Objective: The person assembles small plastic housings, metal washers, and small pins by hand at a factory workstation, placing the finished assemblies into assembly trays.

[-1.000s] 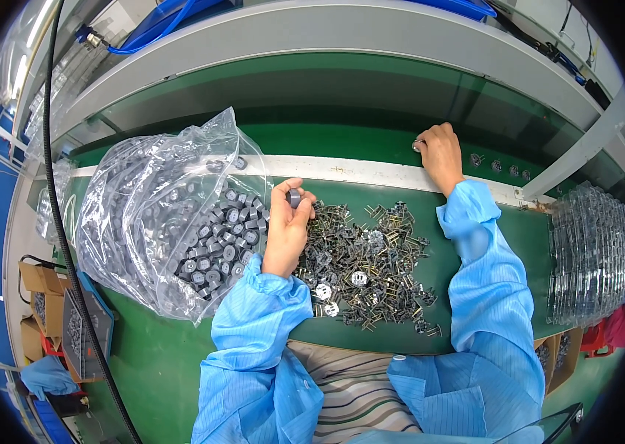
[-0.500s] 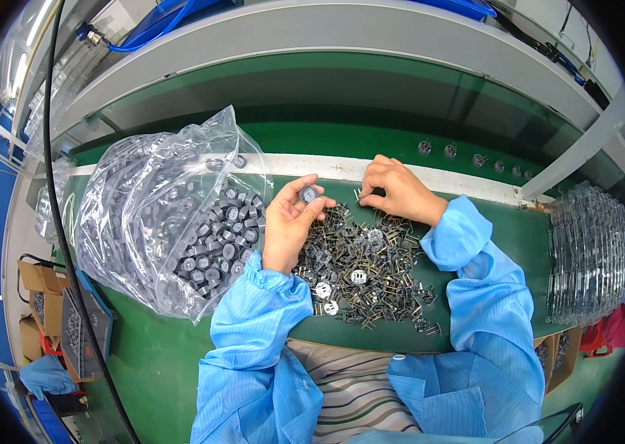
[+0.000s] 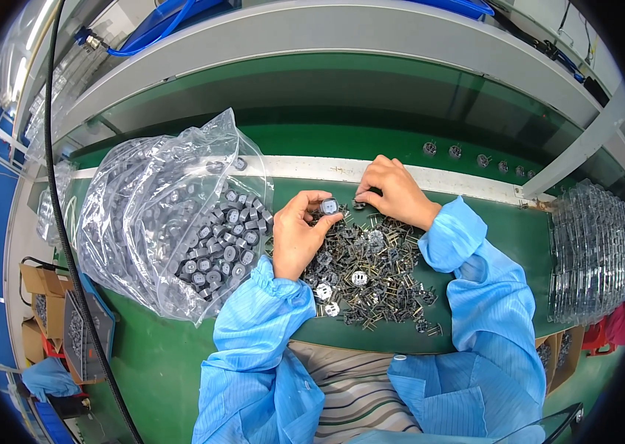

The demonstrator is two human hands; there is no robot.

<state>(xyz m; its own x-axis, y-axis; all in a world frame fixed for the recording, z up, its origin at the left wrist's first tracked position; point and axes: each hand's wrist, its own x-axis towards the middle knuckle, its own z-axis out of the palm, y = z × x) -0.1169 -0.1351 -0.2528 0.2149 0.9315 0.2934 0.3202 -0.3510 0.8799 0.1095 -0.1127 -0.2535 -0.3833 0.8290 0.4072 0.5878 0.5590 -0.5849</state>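
Note:
Between the thumb and fingers of my left hand (image 3: 298, 231) is a grey plastic housing (image 3: 329, 207), its slotted face showing. A short gap to the right, my right hand (image 3: 395, 191) pinches a small dark pin piece (image 3: 359, 204), partly hidden by the fingertips. Below both hands spreads a heap of black pin pieces (image 3: 383, 274) with brass-coloured prongs, and a few white discs lie among them. Left of my left hand, many grey housings (image 3: 216, 251) spill at the mouth of a clear plastic bag (image 3: 135, 214).
A white rail (image 3: 305, 169) crosses the green table behind my hands. Past it, several assembled pieces (image 3: 455, 152) stand in a row on a green belt. Stacked clear trays (image 3: 590, 251) are at the right. A black cable (image 3: 68, 251) hangs at the left, near cardboard boxes (image 3: 45, 296).
My left hand has moved right with the grey housing, closer to my right hand. The right hand has shifted slightly left and down. The row on the belt has slid a little right.

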